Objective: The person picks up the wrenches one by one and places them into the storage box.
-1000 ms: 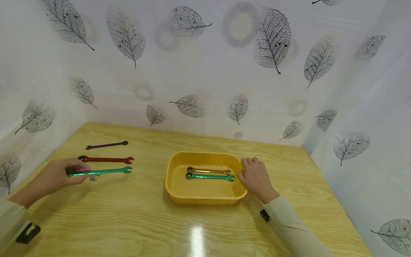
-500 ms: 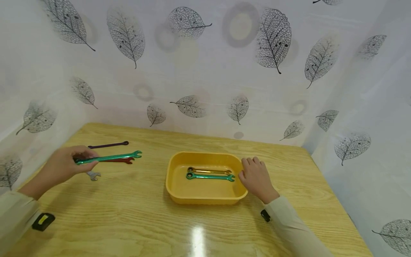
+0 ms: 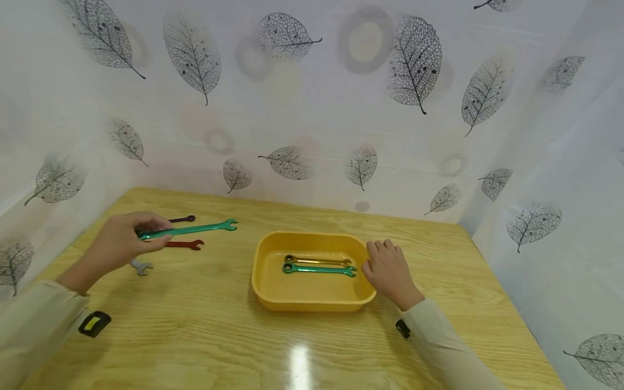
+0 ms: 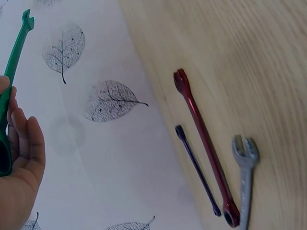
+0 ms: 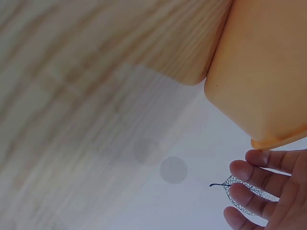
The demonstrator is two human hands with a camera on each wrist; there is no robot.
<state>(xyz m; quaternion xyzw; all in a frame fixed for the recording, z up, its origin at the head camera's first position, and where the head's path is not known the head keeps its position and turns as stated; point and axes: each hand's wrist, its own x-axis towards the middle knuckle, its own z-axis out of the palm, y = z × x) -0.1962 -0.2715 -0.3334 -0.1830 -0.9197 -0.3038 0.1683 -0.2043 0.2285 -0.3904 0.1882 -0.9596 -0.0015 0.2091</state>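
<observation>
My left hand (image 3: 129, 238) pinches a shiny green combination wrench (image 3: 195, 229) between thumb and fingers, raised over the table. Its open end points right in the head view; the left wrist view shows the green wrench (image 4: 17, 57) at the left edge. Below lie a red wrench (image 4: 204, 134), a small purple wrench (image 4: 196, 167) and a silver wrench (image 4: 246, 167). My right hand (image 3: 390, 271) holds the right rim of a yellow plastic basin (image 3: 312, 306), thumb on the inner side. Inside the basin lie a gold wrench (image 3: 317, 260) and another green wrench (image 3: 319, 269), side by side.
A wood-grain table (image 3: 205, 336) carries everything. Behind it and at both sides hangs a pale curtain (image 3: 312, 108) printed with leaves. Dark wrist devices sit under both sleeves.
My left hand has carried the green wrench up and to the right, away from the silver wrench and past the red one. My right hand and the basin have stayed in place.
</observation>
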